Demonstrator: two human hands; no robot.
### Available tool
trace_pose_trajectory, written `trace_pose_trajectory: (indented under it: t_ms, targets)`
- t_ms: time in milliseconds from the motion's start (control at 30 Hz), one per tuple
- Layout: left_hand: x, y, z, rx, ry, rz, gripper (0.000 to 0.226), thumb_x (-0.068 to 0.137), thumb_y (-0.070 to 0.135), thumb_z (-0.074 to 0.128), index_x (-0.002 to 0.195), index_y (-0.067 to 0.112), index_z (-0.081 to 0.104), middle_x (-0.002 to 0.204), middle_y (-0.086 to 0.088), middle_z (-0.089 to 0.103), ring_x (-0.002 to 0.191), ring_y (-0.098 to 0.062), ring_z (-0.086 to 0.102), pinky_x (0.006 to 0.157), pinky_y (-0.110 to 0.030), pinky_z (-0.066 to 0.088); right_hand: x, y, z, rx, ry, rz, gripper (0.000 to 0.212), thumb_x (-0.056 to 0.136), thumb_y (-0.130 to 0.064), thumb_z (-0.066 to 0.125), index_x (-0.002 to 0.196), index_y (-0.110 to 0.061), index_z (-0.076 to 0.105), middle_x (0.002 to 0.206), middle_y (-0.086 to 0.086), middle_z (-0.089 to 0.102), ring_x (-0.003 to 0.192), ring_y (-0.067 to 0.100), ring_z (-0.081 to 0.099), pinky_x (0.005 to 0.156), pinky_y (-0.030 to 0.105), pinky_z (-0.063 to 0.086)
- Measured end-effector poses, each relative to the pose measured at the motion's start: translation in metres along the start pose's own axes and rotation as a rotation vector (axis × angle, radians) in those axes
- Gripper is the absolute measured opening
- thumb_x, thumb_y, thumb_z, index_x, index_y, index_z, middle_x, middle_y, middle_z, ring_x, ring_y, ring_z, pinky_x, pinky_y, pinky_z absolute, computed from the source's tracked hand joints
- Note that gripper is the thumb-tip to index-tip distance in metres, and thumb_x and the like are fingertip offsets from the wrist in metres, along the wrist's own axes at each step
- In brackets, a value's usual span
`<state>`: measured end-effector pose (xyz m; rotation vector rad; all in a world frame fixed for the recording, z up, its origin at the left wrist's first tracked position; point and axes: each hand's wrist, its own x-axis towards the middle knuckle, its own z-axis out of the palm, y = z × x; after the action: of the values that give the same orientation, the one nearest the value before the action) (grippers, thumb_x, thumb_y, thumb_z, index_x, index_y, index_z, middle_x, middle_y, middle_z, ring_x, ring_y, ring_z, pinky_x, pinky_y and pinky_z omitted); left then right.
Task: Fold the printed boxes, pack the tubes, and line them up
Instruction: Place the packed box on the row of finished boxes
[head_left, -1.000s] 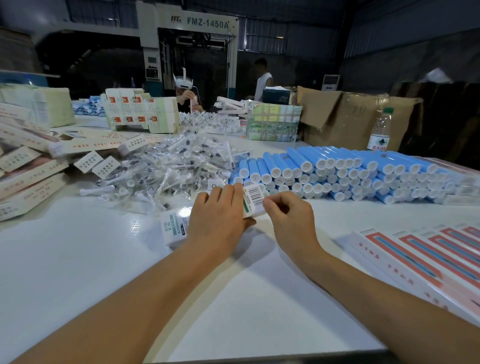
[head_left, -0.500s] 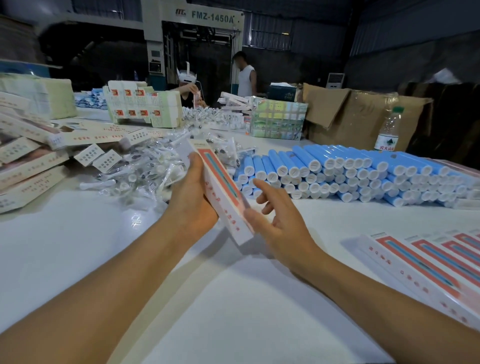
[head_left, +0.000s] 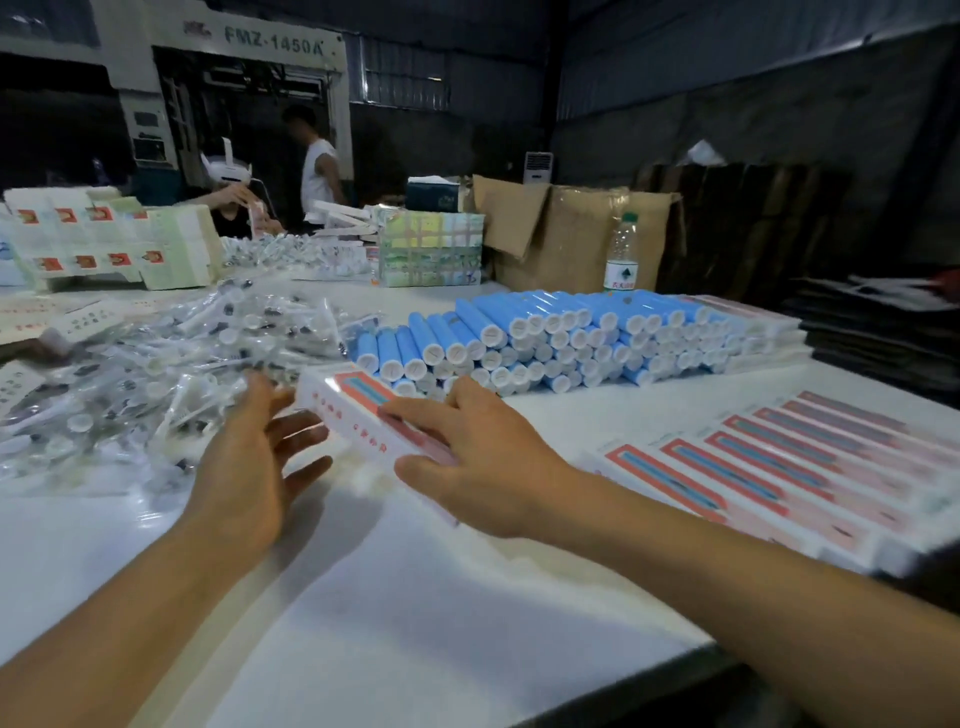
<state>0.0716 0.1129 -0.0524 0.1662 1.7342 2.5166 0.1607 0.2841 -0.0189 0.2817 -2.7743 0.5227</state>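
right hand (head_left: 483, 457): from my feed it's laid over the top of the printed box (head_left: 363, 410), fingers curled down one side and thumb at the near end, so it's got hold of it
left hand (head_left: 249, 457): open, fingers spread and loose, just beside the box's left edge; honestly can't tell if the fingertips touch it, too much blur
printed box: long white one with a red and blue panel, lying slanted on the white table (head_left: 415, 597) right in front of me
blue tubes (head_left: 545, 338): big stack just behind the box, white caps facing me
finished boxes (head_left: 779, 467): lined up side by side on the right
bagged applicators (head_left: 171, 364): messy clear-wrapped heap on the left
water bottle (head_left: 622, 254): standing behind the tubes
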Motion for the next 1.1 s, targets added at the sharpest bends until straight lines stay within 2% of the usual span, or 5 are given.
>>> trace_pose_trajectory:
  t_ms: [367,500,633,800,1100]
  targets:
    - [0.028,-0.02,-0.019,0.147,-0.141,-0.03,0.041,0.095,0.052,0.032,0.107,0.024,0.059,0.098,-0.001,0.067,0.075,-0.008,0.068,0.053,-0.026,0.057,-0.15,0.074,-0.049,-0.575,-0.133,0.382,0.049,0.094,-0.056,0.026,0.14,-0.038,0.018,0.13,-0.003,0.021,0.119,0.019,0.021,0.104,0.043,0.018]
    - [0.031,-0.03,-0.028,0.23,-0.186,0.005,0.053,0.099,0.051,0.029,0.136,0.017,0.046,0.117,0.003,0.063,0.1,-0.014,0.062,0.069,-0.029,0.059,-0.159,0.1,-0.058,-0.625,-0.061,0.466,0.045,0.096,-0.048,0.026,0.138,-0.033,0.027,0.129,0.0,0.027,0.118,0.019,0.027,0.103,0.039,0.027]
    - [0.019,-0.023,-0.016,0.16,-0.176,-0.007,0.034,0.097,0.042,0.039,0.107,0.018,0.062,0.088,0.002,0.072,0.079,-0.013,0.067,0.068,-0.038,0.053,-0.154,0.111,-0.065,-0.699,-0.082,0.52,0.049,0.096,-0.054,0.022,0.14,-0.033,0.027,0.132,-0.001,0.031,0.12,0.017,0.032,0.102,0.037,0.028]
    - [-0.004,-0.02,0.003,0.384,-0.113,0.071,0.015,0.09,0.012,0.059,0.08,0.011,0.071,0.077,-0.011,0.069,0.068,-0.02,0.063,0.069,-0.033,0.049,-0.114,0.08,-0.06,-0.698,0.074,0.3,0.048,0.093,-0.055,0.022,0.129,-0.034,0.048,0.122,-0.006,0.047,0.109,0.016,0.043,0.089,0.035,0.032]
    - [-0.016,-0.021,0.006,0.839,-0.313,0.179,0.015,0.089,0.017,0.061,0.075,0.018,0.068,0.058,0.01,0.06,0.049,-0.001,0.051,0.051,-0.015,0.04,0.021,0.018,0.019,-0.323,0.137,-0.057,0.026,0.095,-0.031,0.044,0.088,-0.018,0.065,0.089,0.0,0.062,0.084,0.019,0.053,0.074,0.033,0.04]
